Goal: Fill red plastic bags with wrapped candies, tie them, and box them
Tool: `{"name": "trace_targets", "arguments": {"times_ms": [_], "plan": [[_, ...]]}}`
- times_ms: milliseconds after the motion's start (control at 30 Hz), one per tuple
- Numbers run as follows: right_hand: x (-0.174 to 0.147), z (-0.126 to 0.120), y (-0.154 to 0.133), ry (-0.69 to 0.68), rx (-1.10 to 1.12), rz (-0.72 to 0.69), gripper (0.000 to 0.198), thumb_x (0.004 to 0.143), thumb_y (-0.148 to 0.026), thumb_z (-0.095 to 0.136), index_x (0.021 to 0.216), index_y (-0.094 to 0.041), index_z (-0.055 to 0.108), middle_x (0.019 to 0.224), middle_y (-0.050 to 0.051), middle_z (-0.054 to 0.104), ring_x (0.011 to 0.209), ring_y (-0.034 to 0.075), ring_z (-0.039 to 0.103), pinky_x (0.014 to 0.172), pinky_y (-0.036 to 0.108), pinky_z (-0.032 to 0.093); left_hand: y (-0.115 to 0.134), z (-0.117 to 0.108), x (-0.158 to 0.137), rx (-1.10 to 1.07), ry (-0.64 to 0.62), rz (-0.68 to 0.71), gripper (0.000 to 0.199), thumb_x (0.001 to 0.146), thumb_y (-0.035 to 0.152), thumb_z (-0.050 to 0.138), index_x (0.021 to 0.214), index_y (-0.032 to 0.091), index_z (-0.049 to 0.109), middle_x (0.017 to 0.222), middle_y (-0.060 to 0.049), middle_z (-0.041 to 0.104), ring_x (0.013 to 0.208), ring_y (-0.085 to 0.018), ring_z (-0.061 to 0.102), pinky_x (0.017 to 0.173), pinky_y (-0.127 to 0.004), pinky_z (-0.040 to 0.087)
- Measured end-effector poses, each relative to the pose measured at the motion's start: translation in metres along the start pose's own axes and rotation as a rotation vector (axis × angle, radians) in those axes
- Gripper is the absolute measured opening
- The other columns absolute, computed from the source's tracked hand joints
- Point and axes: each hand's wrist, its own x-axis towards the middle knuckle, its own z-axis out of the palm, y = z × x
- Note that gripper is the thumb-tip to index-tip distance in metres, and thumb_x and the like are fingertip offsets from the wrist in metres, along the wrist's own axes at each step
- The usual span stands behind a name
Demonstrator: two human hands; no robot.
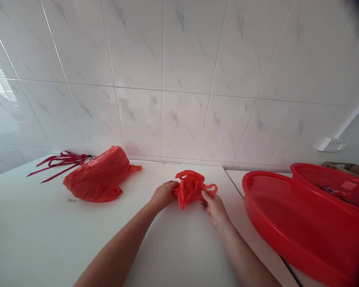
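A crumpled red plastic bag (pixel 191 189) is held between my two hands, just above or on the white table. My left hand (pixel 165 194) grips its left side, the fingertips partly hidden by the folds. On the other side, my right hand (pixel 214 206) pinches the bag near a handle loop that sticks out to the right. Whether anything is inside this bag cannot be made out. To the left lies a larger red plastic bag (pixel 98 177), wrapped around something with a boxy outline.
Dark red ribbons (pixel 66 160) lie at the back left by the tiled wall (pixel 185 119). At right stand a large red plastic basket (pixel 269 215) and a second red basket (pixel 320 175) holding small packets. A white socket (pixel 332 144) is on the wall. The white table (pixel 48 239) spans the front.
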Motion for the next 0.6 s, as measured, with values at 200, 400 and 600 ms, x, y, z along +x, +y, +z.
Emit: {"name": "trace_targets", "arguments": {"times_ms": [200, 400, 600], "plan": [[0.018, -0.035, -0.004, 0.218, 0.084, -0.031, 0.035, 0.055, -0.036, 0.08, 0.074, -0.02, 0.055, 0.06, -0.006, 0.05, 0.048, 0.006, 0.044, 0.041, 0.018, 0.038, -0.036, -0.029, 0.009, 0.007, 0.108, -0.257, 0.027, 0.089, 0.036, 0.054, 0.104, 0.014, 0.06, 0.099, -0.005, 0.063, 0.083, -0.016, 0.062, 0.072, -0.033, 0.053], [0.025, -0.044, -0.008, 0.221, 0.098, -0.034, 0.035, 0.058, -0.034, 0.076, 0.085, -0.022, 0.057, 0.071, -0.004, 0.054, 0.05, 0.006, 0.044, 0.042, 0.018, 0.04, -0.067, -0.081, 0.0, 0.067, 0.49, -0.497, 0.043, 0.084, 0.039, 0.058, 0.115, 0.01, 0.051, 0.106, -0.013, 0.061, 0.097, -0.03, 0.06, 0.078, -0.041, 0.05], [0.015, -0.028, -0.008, 0.123, -0.077, -0.08, 0.052, 0.064, -0.037, 0.074, 0.112, -0.025, 0.058, 0.077, -0.005, 0.054, 0.054, 0.006, 0.048, 0.049, 0.019, 0.042, -0.018, -0.074, -0.018, 0.222, 0.75, -0.162, 0.056, 0.084, 0.026, 0.055, 0.134, 0.018, 0.033, 0.15, -0.018, 0.019, 0.14, -0.034, 0.013, 0.109, -0.055, 0.021]]}}
